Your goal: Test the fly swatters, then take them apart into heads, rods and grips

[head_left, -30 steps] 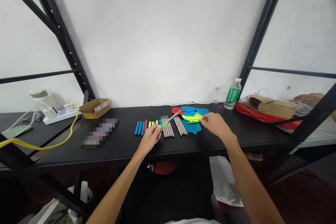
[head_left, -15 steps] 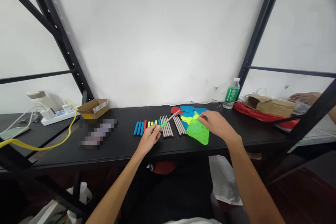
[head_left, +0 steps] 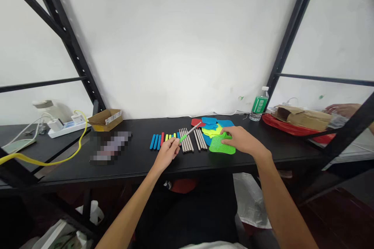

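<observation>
My left hand (head_left: 168,152) is closed around the green grip of a thin metal rod (head_left: 190,131) that points up and to the right. My right hand (head_left: 240,140) pinches the edge of a green mesh swatter head (head_left: 221,147), which lies almost flat on the black table (head_left: 140,159). Just behind it sits a pile of blue, yellow and red mesh heads (head_left: 212,126). Between my hands lie several bare metal rods (head_left: 193,141). A row of blue, red, yellow and green grips (head_left: 161,140) lies to the left of them.
A green-labelled bottle (head_left: 260,104) stands at the back right beside a red tray holding a cardboard box (head_left: 300,118); another person's hand (head_left: 343,109) rests there. An open carton (head_left: 105,119) and a power strip with a yellow cable (head_left: 62,126) sit on the left. Black rack posts frame the table.
My right hand pulled a green mesh head out of the pile, drew it forward, and now holds it lower, almost flat on the table. My left hand kept the rod still.
</observation>
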A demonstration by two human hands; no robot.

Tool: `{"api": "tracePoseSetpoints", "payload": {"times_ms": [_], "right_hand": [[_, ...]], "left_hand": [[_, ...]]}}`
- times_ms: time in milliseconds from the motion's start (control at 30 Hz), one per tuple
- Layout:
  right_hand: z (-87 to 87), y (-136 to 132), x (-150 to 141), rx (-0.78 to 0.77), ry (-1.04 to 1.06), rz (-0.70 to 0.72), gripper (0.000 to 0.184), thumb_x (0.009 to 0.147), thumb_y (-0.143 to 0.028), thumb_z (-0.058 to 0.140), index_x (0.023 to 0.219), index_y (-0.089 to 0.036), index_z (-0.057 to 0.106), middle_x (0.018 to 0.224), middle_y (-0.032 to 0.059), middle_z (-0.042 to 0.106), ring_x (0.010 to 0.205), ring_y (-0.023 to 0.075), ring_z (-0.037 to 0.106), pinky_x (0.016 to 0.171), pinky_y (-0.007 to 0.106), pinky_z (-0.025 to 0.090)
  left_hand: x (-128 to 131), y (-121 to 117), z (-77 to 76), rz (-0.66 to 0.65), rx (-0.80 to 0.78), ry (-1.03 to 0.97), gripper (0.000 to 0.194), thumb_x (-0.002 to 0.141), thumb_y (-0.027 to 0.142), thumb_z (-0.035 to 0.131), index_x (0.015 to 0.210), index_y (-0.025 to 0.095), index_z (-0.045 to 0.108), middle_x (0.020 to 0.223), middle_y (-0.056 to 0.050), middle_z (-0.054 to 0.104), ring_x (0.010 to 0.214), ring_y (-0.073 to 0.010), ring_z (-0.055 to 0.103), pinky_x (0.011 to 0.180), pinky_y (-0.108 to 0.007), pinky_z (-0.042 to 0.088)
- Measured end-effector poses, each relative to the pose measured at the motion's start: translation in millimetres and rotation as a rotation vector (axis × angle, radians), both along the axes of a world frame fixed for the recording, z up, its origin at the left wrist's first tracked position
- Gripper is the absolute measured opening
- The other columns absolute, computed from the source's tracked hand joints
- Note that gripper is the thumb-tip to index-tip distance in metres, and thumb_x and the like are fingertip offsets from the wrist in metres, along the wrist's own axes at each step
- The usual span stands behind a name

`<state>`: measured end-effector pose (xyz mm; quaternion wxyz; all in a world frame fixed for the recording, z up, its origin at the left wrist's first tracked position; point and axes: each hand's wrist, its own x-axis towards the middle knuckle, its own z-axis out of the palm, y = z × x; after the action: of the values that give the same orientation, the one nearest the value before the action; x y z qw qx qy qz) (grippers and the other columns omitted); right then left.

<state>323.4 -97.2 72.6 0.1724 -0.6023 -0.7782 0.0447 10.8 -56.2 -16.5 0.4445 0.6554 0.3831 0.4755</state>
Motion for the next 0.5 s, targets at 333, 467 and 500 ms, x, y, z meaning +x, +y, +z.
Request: {"api": "tracePoseSetpoints", "payload": {"times_ms": [333,467,500], "right_hand": [[-13.7,6.0,15.9,-0.059,-0.001,0.022,0.041,0.075,-0.026,0.064,0.115,-0.021,0.068,0.115,0.0106,0.068,0.103,0.0288,0.062,0.079,0.031,0.044],[1.1,-0.9,15.0,0.067,0.153,0.051,0.026,0.079,-0.035,0.063,0.102,-0.024,0.069,0.093,0.0049,0.07,0.082,0.0235,0.062,0.068,0.03,0.042],[4.7,-3.0,15.1,0.104,0.192,0.046,0.026,0.08,-0.037,0.063,0.102,-0.025,0.069,0.09,0.0038,0.069,0.077,0.022,0.061,0.065,0.03,0.041]], "left_hand": [[-0.5,-1.0,2.4,-0.028,0.001,-0.011,0.04,0.093,0.055,0.049,0.084,0.016,0.054,0.057,0.007,0.045,0.04,-0.0033,0.033,0.038,-0.017,0.022],[-0.7,-1.2,2.2,-0.023,0.001,-0.017,0.04,0.092,0.055,0.051,0.085,0.016,0.053,0.057,0.007,0.045,0.04,-0.0032,0.033,0.039,-0.017,0.022],[-0.8,-1.4,2.2,-0.023,0.001,-0.019,0.039,0.092,0.055,0.051,0.084,0.017,0.052,0.058,0.007,0.045,0.04,-0.0032,0.033,0.039,-0.017,0.022]]}}
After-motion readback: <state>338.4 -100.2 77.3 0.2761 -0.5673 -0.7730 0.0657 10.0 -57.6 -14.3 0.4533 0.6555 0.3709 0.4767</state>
